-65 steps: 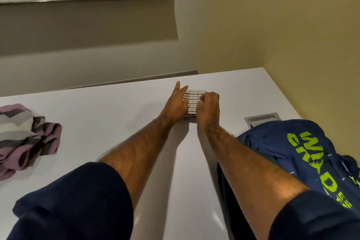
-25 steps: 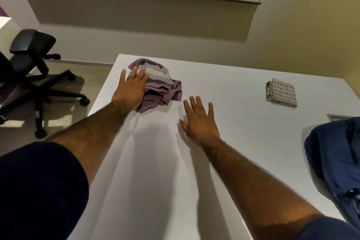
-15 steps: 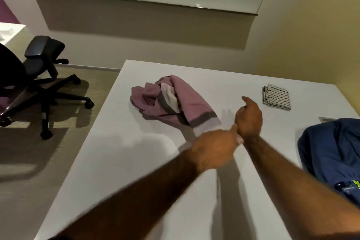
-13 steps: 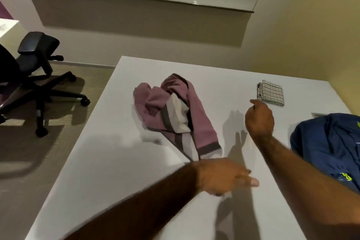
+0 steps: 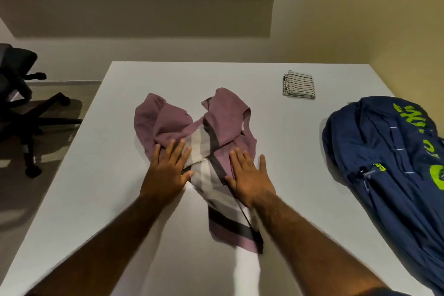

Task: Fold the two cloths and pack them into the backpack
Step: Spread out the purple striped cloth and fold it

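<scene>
A crumpled mauve cloth (image 5: 225, 118) with white and grey stripes lies in the middle of the white table (image 5: 101, 175). My left hand (image 5: 167, 170) rests flat on its left part, fingers spread. My right hand (image 5: 249, 176) lies flat on its right part, fingers apart. A small white cloth with dark stripes (image 5: 298, 84) sits folded at the far right of the table. The blue backpack (image 5: 389, 158) with lime-green lettering lies on its side at the right edge, apart from both hands.
A black office chair (image 5: 16, 94) stands on the floor to the left of the table. A wall runs behind the table's far edge and along its right side.
My hands left the small striped cloth folded at the far right. The mauve cloth was pulled from the far left to the table's middle, and both hands now press flat on it.
</scene>
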A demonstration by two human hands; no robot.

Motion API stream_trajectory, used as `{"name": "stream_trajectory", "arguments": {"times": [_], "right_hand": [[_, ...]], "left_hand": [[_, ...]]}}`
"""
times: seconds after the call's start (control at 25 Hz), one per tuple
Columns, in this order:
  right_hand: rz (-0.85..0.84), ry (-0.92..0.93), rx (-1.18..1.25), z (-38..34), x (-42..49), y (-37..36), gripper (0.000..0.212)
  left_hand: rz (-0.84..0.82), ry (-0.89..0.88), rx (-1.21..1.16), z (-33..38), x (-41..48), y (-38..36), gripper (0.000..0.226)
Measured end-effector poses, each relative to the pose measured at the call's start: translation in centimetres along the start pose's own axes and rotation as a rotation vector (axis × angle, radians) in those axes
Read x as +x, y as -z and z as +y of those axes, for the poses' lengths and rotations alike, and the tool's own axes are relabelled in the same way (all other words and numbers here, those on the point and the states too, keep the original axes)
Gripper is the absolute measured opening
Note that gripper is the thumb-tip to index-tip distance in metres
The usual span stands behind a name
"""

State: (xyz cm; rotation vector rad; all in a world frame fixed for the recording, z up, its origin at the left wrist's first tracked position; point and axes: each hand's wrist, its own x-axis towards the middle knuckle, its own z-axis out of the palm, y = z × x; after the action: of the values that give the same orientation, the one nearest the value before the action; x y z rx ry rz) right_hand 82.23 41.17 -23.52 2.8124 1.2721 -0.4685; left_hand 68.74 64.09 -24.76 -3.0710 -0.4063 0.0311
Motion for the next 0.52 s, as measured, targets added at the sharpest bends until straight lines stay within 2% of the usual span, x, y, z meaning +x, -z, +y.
{"name": "stream_trajectory", "arguments": {"times": [0.08, 0.16, 0.2, 0.28, 0.36, 0.44, 0.52], "right_hand": [[-0.045, -0.122, -0.033, 1.3, -1.1, -0.9, 0.069], [-0.021, -0.177, -0.169, 2.0, -1.4, 0.2, 0.068], [0.012, -0.179, -0.255, 1.9, -1.4, 1.4, 0.057], [0.028, -0.217, -0.286, 1.4, -0.9, 3.9, 0.021], [0.053, -0.362, -0.204, 1.8, -0.1, 5.7, 0.006], [0.158, -0.504, -0.094, 3.3, 1.4, 5.8, 0.019], [0.154, -0.637, 0.037, 4.8, 2.8, 5.6, 0.029]], "left_hand": [[0.017, 0.110, 0.051, -1.7, 0.4, -1.2, 0.071], [0.028, 0.171, 0.112, -2.6, 0.7, -1.4, 0.062], [0.024, 0.178, 0.143, -2.6, 1.2, -1.3, 0.057], [0.053, 0.194, 0.115, -1.4, 2.9, 0.5, 0.051], [0.053, 0.272, -0.013, 0.6, 4.8, 2.6, 0.055], [0.012, 0.275, -0.038, 2.7, 5.4, 2.9, 0.065], [-0.004, 0.283, -0.058, 4.4, 4.7, 2.0, 0.075]]}}
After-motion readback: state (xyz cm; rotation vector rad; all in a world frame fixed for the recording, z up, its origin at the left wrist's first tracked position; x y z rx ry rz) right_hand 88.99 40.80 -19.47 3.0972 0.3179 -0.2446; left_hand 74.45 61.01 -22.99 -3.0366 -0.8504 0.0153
